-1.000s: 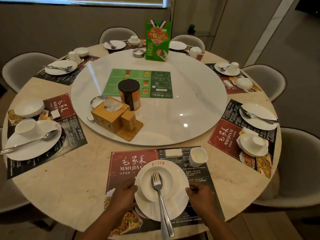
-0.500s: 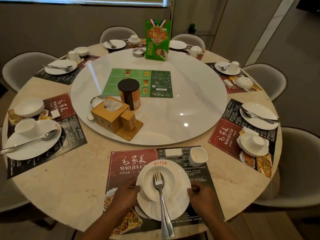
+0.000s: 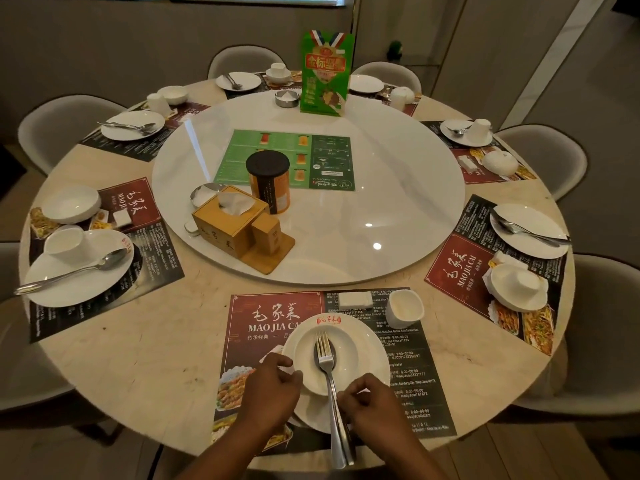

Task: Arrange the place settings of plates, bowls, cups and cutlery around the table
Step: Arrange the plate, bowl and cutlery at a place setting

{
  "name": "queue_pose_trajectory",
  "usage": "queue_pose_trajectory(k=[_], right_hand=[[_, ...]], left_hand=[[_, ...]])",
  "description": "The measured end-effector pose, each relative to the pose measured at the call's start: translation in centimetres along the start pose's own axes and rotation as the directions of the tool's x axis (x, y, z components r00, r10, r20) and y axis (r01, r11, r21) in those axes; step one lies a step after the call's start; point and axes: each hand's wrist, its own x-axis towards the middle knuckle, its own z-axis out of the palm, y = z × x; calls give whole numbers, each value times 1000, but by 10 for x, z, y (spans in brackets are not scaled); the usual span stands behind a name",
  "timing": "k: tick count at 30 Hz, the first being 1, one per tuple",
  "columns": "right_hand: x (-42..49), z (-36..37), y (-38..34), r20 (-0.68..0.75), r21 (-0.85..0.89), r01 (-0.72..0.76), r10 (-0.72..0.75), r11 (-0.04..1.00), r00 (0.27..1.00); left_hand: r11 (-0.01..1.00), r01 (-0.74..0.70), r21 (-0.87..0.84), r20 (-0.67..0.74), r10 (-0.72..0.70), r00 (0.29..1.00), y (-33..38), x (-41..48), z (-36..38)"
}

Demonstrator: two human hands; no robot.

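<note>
At the worktop's [image 3: 138, 368] near edge, the left hand's [image 3: 273, 388] grip holds the rim of the bowl [image 3: 306, 355], which sits on the plate [image 3: 379, 341]. Whether the right hand's [image 3: 372, 401] curled grip holds the fork [image 3: 325, 355], I cannot tell. The next move is probably lifting the cutlery clear.

On the near placemat [image 3: 270, 313], just this side of the turntable [image 3: 398, 188], stands 毛家菜 over "MAO JIA CA", cut off by the plate [image 3: 375, 344]; its black half lists "9:00-00:00". The right placemat [image 3: 453, 271], beside the turntable, reads "MAO JIA CAI". The green card [image 3: 323, 84] on the turntable shows gold 金标.
</note>
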Motion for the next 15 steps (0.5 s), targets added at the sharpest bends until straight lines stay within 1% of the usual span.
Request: queue_pose_trajectory(k=[4, 7, 9, 13, 15], right_hand=[[-4, 6, -1, -29, 70, -64, 66, 996, 997], [-1, 7, -2, -116, 134, -65, 81, 989, 990], [2, 6, -5, -152, 134, -77, 97, 988, 984], [3, 7, -11, -60, 118, -155, 162, 981, 985], [1, 9, -10, -42, 93, -177, 182, 980, 982]], left_hand=[[999, 26, -40, 6, -26, 1000, 4, 0, 3], [997, 33, -66, -9, -34, 999, 6, 2, 4], [995, 30, -91, -5, -30, 1000, 6, 3, 6], [992, 18, -126, -4, -19, 1000, 2, 8, 11], [989, 10, -150, 0, -10, 1000, -1, 10, 14]])
